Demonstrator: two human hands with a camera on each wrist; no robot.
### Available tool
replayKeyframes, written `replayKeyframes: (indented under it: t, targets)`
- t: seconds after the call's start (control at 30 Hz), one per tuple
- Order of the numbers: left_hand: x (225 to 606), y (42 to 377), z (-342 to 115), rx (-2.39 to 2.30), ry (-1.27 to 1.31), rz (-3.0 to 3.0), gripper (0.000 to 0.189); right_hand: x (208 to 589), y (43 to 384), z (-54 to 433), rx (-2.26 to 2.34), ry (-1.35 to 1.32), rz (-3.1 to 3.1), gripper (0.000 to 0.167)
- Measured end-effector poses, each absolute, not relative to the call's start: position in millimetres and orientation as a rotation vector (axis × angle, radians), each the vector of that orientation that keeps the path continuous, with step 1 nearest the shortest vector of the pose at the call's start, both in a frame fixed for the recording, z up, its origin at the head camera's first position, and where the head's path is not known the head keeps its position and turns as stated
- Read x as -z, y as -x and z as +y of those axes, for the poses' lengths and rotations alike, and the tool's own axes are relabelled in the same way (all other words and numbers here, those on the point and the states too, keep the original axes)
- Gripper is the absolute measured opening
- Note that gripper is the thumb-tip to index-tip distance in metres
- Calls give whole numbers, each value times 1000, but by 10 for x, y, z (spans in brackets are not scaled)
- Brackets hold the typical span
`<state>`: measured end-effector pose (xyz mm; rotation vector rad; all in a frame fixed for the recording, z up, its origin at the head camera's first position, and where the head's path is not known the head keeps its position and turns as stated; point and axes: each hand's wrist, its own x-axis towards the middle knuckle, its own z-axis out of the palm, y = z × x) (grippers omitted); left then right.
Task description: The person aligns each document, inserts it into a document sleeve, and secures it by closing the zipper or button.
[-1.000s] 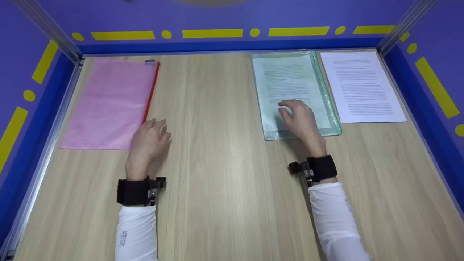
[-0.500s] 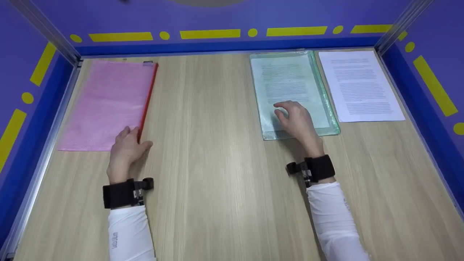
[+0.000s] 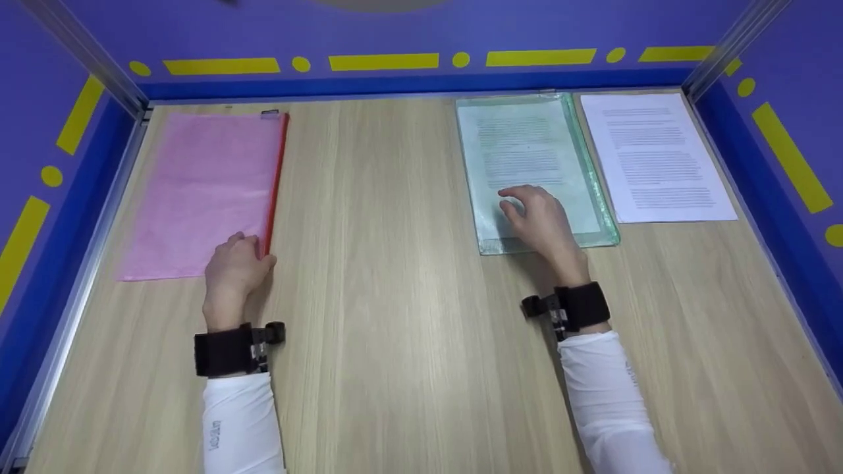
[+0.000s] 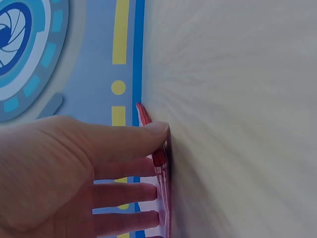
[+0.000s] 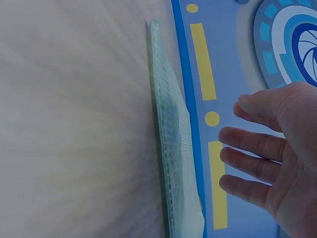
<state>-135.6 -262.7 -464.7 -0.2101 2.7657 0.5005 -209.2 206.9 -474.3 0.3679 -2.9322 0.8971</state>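
Note:
A pink zip folder (image 3: pixel 204 191) with a red zipper edge lies at the left of the table. My left hand (image 3: pixel 234 268) pinches it near its lower right corner; the left wrist view shows the thumb (image 4: pixel 157 128) against the red edge and the fingertips on the folder's face. Over the lower part of a green zip folder (image 3: pixel 520 164) hovers my right hand (image 3: pixel 543 220), fingers loosely bent and holding nothing. Printed paper shows through the green folder. In the right wrist view a gap separates the fingers from the green folder (image 5: pixel 168 129).
A white printed sheet or stack of paper (image 3: pixel 658 158) lies to the right of the green folder, close beside it. Purple and blue panels with yellow marks border the wooden table (image 3: pixel 382 296) at the back and both sides.
My left hand has moved left onto the pink folder and taken hold of its corner. The folder has then shifted slightly right and toward me. My right hand has stayed almost still.

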Motion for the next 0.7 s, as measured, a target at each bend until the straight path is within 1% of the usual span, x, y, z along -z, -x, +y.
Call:
replayKeyframes:
  t: [0.2, 0.47, 0.7]
  targets:
    - [4631, 1362, -2382, -413, 113, 2801, 52, 4744, 2090, 2067, -898, -362, -2932, 29]
    - [4641, 1365, -2035, -349, 59, 2830, 57, 4746, 2093, 2069, -901, -363, -2942, 30]
    - [4698, 1387, -1867, -348, -27, 2891, 57, 4749, 2099, 2066, -903, -366, -2955, 30]
